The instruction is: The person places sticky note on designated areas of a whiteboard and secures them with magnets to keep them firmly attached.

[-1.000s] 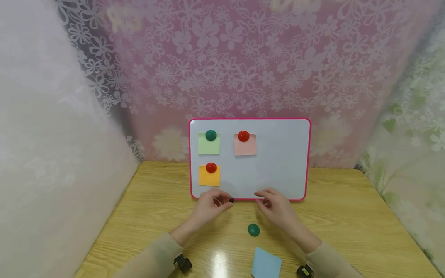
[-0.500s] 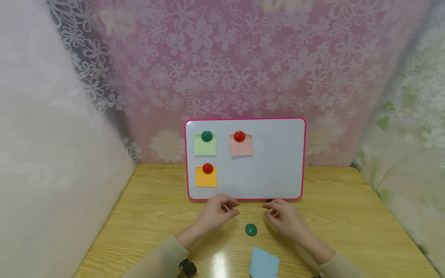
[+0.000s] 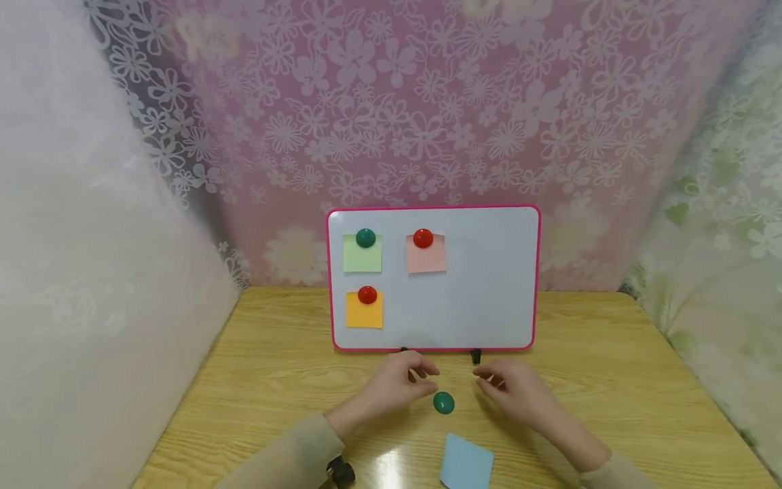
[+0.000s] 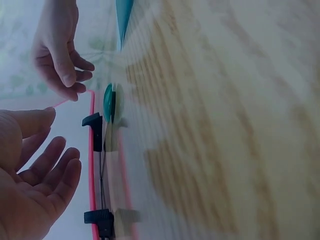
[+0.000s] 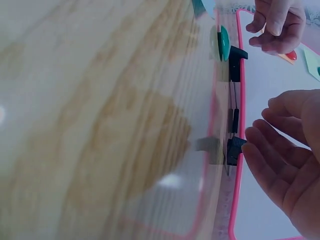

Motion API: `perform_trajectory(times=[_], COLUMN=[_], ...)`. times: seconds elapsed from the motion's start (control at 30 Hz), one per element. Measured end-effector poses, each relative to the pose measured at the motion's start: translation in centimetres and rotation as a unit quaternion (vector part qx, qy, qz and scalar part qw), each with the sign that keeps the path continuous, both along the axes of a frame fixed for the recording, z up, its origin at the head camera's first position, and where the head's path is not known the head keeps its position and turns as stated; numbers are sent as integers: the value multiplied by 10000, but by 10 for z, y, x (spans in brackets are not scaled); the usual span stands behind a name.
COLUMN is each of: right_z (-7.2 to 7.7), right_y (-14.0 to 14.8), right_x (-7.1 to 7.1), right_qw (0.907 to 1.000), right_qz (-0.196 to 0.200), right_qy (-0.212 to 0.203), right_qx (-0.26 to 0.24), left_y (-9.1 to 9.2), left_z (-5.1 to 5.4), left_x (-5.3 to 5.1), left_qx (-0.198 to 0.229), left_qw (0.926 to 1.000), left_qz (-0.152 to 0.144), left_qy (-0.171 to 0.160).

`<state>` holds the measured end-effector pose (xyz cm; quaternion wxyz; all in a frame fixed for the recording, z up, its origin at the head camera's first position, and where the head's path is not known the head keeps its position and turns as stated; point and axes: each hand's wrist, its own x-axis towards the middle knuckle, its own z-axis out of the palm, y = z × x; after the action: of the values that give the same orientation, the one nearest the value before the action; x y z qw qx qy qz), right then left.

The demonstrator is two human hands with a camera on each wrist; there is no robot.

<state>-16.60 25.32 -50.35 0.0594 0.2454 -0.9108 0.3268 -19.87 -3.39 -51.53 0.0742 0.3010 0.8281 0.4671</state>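
Observation:
My left hand [image 3: 400,382] hovers over the table with its fingers loosely bent and nothing in them. Its thumb tip is close to a green round magnet [image 3: 444,403] on the tabletop. To the right of that magnet, my right hand [image 3: 513,390] holds nothing either, its fingers relaxed. A whiteboard [image 3: 489,278] with a pink frame stands behind both hands. Two black clip-like feet sit at its bottom edge: the right foot [image 3: 476,356] shows near my right fingertips, while the left foot [image 4: 100,218] is mostly hidden behind my left hand in the head view.
On the board, a green magnet [image 3: 366,238] holds a light green note [image 3: 362,259], and red magnets hold a pink note [image 3: 426,259] and an orange note [image 3: 364,316]. A blue note [image 3: 467,463] lies at the table's [image 3: 275,339] near side.
Both hands have drawn back from the board's bottom edge and moved rightward, the left one towards the loose green magnet. The right black foot has come into sight.

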Motion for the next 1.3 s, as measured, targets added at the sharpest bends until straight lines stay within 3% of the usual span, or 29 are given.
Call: perform_trajectory(times=[0.13,0.3,0.47,0.67,0.97,1.13,1.3], right_z=[3,7,9,10,9,9,10], right_y=[5,10,16,19,19,16,11], right_x=[3,6,12,18,21,22,25], right_qw=[9995,9962,9900,9831,9736,9716,9698], right_qz=[220,505,818,1022,1367,1381,1070], right_qy=[-221,-632,-1008,-1346,-1708,-1809,-2036], right_qx=[60,317,557,706,654,654,806], left_y=[5,10,15,18,26,30,33], left_z=[0,0,-7,-14,-13,-9,-7], left_x=[2,4,1,-4,-3,-4,-3], left_qx=[-254,-635,-985,-1270,-1663,-1945,-2251], left_qw=[9993,9962,9911,9852,9783,9712,9610], left_qz=[-288,-505,-643,-875,-912,-920,-948], left_qy=[-2,331,624,749,830,1028,1298])
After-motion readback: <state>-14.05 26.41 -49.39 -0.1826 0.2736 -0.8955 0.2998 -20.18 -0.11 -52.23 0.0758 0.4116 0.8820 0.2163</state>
